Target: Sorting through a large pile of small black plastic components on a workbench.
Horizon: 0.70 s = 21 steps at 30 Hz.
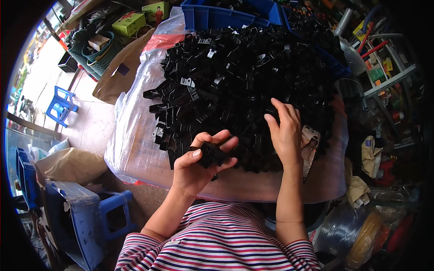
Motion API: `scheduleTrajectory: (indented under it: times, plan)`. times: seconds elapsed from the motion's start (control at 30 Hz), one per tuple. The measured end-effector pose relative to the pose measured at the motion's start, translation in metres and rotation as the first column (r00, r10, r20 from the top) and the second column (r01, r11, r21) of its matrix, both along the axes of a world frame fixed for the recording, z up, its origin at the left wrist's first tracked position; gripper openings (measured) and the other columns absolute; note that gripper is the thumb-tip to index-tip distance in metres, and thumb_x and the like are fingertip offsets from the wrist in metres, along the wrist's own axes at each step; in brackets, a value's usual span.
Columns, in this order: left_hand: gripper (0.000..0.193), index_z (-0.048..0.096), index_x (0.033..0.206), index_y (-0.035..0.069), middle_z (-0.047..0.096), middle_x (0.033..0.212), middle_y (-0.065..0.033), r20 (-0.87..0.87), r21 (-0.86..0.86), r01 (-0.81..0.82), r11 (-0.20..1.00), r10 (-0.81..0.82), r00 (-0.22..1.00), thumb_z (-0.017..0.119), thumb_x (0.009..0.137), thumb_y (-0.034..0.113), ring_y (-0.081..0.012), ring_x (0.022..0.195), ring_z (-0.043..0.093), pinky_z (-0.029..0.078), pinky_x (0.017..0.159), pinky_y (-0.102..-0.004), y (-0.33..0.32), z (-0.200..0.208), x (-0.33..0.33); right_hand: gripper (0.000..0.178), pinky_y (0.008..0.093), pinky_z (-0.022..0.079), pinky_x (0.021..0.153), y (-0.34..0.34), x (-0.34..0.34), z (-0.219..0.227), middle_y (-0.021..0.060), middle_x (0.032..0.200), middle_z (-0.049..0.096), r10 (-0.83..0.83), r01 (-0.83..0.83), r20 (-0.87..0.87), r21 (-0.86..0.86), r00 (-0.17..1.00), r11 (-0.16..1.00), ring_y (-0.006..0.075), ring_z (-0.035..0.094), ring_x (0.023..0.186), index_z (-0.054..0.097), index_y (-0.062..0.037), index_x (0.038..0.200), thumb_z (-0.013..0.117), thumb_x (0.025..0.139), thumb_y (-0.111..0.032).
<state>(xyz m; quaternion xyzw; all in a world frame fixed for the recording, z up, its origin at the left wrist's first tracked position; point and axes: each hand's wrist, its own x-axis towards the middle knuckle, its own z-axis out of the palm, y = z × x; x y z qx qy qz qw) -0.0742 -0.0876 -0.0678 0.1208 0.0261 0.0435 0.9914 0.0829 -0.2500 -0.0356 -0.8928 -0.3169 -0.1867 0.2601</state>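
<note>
Black plastic part: in the left hand, above the near edge of the pile; from my end I cannot tell whether it is one piece or several.
Left hand: clamped on that part, thumb on the near side, fingers curled around it, palm turned upward.
Right hand: thumb and forefinger apart, over the right half of the pile; I cannot tell whether the fingertips touch it.
Black pile: many similar dark pieces heaped together, a few with pale faces showing.
Perforated tan piece: just beside the right wrist, at the pile's near right edge.
Woven sheet: whitish, translucent, spread under the pile.
Blue crate: at the far edge of the pile, with dark pieces inside.
Blue stool: on the floor, well left of the work.
Yellow-green box: I see it at the far left, beyond the sheet.
Clear coil: low on my right.
</note>
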Motion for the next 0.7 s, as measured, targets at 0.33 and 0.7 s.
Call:
scheduleTrajectory:
  times: [0.33, 0.7]
  plan:
    - [0.05, 0.05, 0.125, 0.007, 0.059, 0.107, -0.0084, -0.061, -0.065, 0.209, 0.976, -0.213, 0.975, 0.065, 0.08, 0.024, -0.0234, 0.099, 0.057, 0.05, 0.083, -0.0424, -0.002, -0.007, 0.001, 0.027, 0.0336, 0.05, 0.08, 0.021, -0.079, 0.026, 0.0099, 0.1, 0.063, 0.578, -0.504, -0.11, 0.379, 0.808, 0.776, 0.0258, 0.06, 0.09, 0.061, -0.0053, 0.098, 0.07, 0.073, 0.0]
    - [0.044, 0.052, 0.121, 0.002, 0.06, 0.108, -0.0146, -0.015, 0.204, -0.006, 0.979, 0.01, 1.0, 0.068, 0.081, 0.01, -0.0246, 0.095, 0.061, 0.053, 0.082, -0.0435, 0.004, -0.001, 0.006, 0.02, 0.0323, 0.048, 0.075, 0.046, 0.083, 0.013, 0.0105, 0.092, 0.063, 0.164, -0.162, -0.029, 0.061, 0.986, 0.985, 0.0227, 0.058, 0.079, 0.06, -0.0009, 0.1, 0.064, 0.082, -0.007]
